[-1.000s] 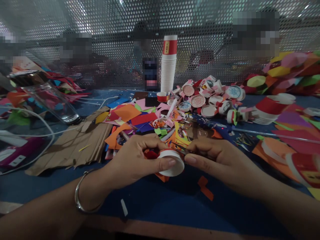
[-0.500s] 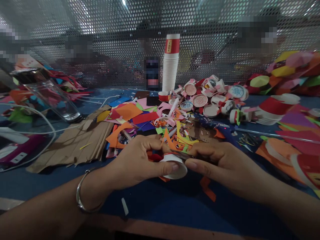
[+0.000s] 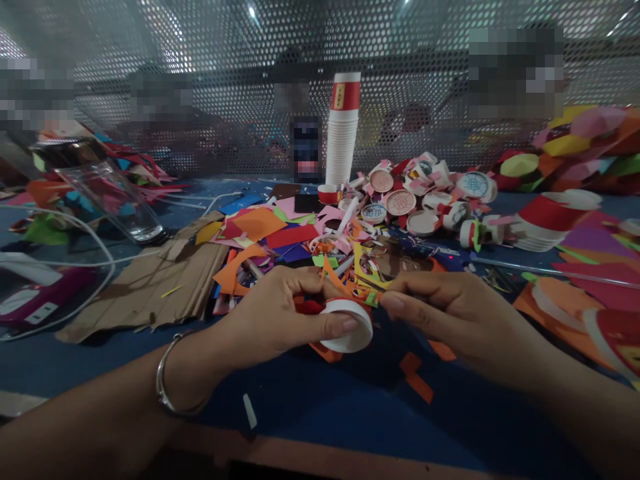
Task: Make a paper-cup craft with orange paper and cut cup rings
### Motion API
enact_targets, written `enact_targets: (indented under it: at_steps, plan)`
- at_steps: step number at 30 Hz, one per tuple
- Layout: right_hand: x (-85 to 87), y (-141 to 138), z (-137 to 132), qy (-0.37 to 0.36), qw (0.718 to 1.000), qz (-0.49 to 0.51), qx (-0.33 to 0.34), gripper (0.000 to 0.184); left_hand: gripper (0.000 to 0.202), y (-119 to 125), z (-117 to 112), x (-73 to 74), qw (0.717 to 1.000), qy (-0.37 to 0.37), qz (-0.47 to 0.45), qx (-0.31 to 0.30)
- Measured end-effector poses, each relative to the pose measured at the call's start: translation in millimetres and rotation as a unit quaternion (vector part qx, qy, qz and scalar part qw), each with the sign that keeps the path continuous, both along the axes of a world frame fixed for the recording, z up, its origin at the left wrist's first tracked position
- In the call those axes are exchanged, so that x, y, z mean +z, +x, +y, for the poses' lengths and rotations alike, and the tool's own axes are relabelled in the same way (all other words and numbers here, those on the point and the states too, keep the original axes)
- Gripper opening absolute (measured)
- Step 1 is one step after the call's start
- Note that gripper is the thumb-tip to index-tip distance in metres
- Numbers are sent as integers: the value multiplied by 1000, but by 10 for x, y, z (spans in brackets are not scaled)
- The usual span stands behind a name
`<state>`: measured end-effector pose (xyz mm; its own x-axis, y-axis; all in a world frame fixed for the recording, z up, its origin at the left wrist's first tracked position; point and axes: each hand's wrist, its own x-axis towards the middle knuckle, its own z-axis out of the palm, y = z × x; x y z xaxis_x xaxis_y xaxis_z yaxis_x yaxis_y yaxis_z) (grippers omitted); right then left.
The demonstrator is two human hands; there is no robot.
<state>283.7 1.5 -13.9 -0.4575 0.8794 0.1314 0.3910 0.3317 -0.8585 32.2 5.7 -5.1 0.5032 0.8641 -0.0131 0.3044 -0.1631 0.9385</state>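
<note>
In the head view, my left hand (image 3: pixel 293 313) is closed around a short white paper cup piece (image 3: pixel 349 327), with the thumb on its rim and its round face turned toward me. Red and orange paper shows just behind the fingers. My right hand (image 3: pixel 440 307) is closed in a pinch to the right of the cup piece, a small gap away from it. A thin dark sliver sticks out leftward from the right fingertips, too small to name. Loose orange paper scraps (image 3: pixel 417 379) lie on the blue table (image 3: pixel 320 413) below the hands.
Coloured paper cuttings (image 3: pixel 260 223) are heaped ahead, beside flat cardboard (image 3: pixel 145 287). Behind stand a tall stack of paper cups (image 3: pixel 343 147) and a pile of cut cup bottoms (image 3: pixel 400 200). A glass bottle (image 3: pixel 115 200) leans at left, near white cables. Perforated mesh (image 3: pixel 215 133) closes the back.
My right hand has drawn slightly away from the cup piece, opening a gap. The cup piece has turned so its round opening faces me more. Another orange scrap shows below my right hand.
</note>
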Motion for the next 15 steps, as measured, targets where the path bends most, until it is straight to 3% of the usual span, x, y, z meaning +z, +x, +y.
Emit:
enact_targets:
  at_steps: [8,15]
  plan:
    - [0,-34,34,-37,998,58,-13,50,26,44,-10,89,996,-53,-57,52]
    - [23,-69,9,-39,999,29,5,46,34,49,-15,71,996,-49,-46,61]
